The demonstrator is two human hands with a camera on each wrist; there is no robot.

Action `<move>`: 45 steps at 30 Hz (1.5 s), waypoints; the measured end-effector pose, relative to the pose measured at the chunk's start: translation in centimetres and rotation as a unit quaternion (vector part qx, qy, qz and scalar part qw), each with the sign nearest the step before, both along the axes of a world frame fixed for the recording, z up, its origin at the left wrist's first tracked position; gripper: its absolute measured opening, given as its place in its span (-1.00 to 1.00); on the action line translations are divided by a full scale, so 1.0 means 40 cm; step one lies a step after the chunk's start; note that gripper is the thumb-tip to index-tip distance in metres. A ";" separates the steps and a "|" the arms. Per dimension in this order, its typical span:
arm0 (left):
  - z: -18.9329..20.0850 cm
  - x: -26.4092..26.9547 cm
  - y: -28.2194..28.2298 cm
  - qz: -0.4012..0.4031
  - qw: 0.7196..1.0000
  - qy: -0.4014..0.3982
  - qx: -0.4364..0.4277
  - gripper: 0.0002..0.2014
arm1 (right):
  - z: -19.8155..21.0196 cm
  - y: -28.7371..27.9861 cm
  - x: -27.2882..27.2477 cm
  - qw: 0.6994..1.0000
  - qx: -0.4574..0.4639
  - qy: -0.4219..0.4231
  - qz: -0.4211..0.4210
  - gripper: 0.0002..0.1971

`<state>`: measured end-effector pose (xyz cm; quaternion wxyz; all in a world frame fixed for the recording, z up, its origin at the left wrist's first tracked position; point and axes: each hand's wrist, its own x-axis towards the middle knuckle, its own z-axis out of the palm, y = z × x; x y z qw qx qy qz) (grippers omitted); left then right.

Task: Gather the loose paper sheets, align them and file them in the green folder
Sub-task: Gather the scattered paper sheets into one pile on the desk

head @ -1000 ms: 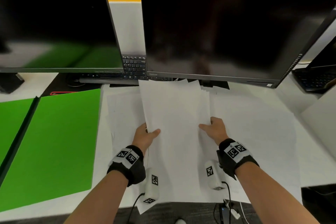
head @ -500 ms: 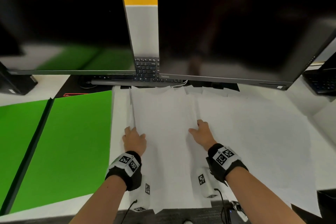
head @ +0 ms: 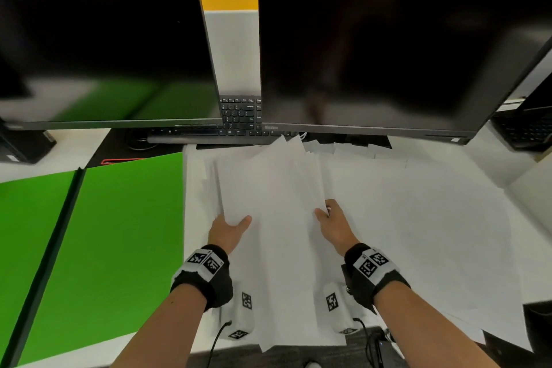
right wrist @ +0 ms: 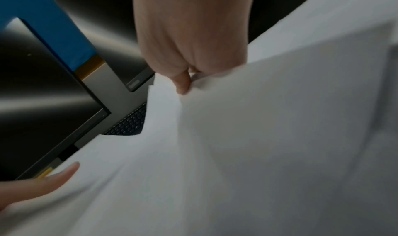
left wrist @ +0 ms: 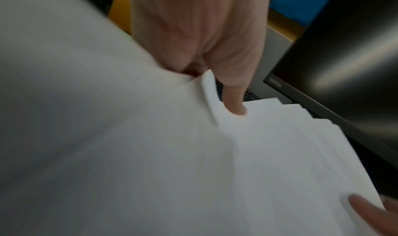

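While lying open and flat at the left edge of the head view, green folder (head: pixel 98 248) with dark spine running diagonally, right flap just beside the paper. Above it, upper left of the frame, left monitor (head: pixel 98 39), dark, mirroring green. Between the two screens, upper centre, black keyboard (head: pixel 239 116), partly hidden.

Centre of the frame: stack of sheets (head: pixel 274 218), white, fanned and uneven at the far edges, tilted up toward the screens, near end overhanging the desk edge at the bottom. Left hand (head: pixel 228 231) gripping the stack's left edge, thumb on top, fingers tucked underneath; in the left wrist view, thumb (left wrist: pixel 234 103) pressing down on the top sheet (left wrist: pixel 258 154), paper buckling around it. Right hand (head: pixel 336 225) gripping the stack's right edge the same way; in the right wrist view, thumb (right wrist: pixel 183 84) pinching the edge of the sheets (right wrist: pixel 258 137), fingers hidden behind.

Right of the hands, more loose sheets (head: pixel 433 233) spread flat over the white desk (head: pixel 507 167), overlapping. Above, upper right, right monitor (head: pixel 388 45), dark, its lower edge just over the far paper edges. Far right edge, laptop (head: pixel 528 131), partly cut off.
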<state>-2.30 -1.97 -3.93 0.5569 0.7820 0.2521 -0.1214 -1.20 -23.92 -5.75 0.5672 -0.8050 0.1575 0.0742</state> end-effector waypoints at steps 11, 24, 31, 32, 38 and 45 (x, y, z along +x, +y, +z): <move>0.001 0.015 0.033 0.001 0.988 0.011 -0.153 -0.59 | 0.019 -0.242 0.041 0.968 -0.188 0.016 -0.167 -0.65; -0.010 0.036 -0.018 -0.041 0.987 0.052 -0.147 -0.39 | 0.025 -0.399 0.034 0.906 -0.349 0.176 -0.163 -0.05; 0.008 0.030 -0.034 -0.023 0.983 0.042 -0.178 -0.55 | 0.029 -0.297 0.049 0.961 -0.215 0.109 -0.133 -0.25; 0.009 0.027 -0.029 -0.023 0.981 0.046 -0.187 -0.56 | 0.032 -0.284 0.051 0.969 -0.191 0.099 -0.122 -0.29; 0.012 0.011 0.023 -0.004 0.975 0.047 -0.218 -0.64 | 0.039 -0.278 0.048 0.986 -0.097 0.047 -0.127 -0.39; 0.017 0.028 0.031 -0.019 0.975 0.072 -0.208 -0.57 | 0.068 -0.319 0.057 0.976 -0.106 0.032 -0.185 -0.15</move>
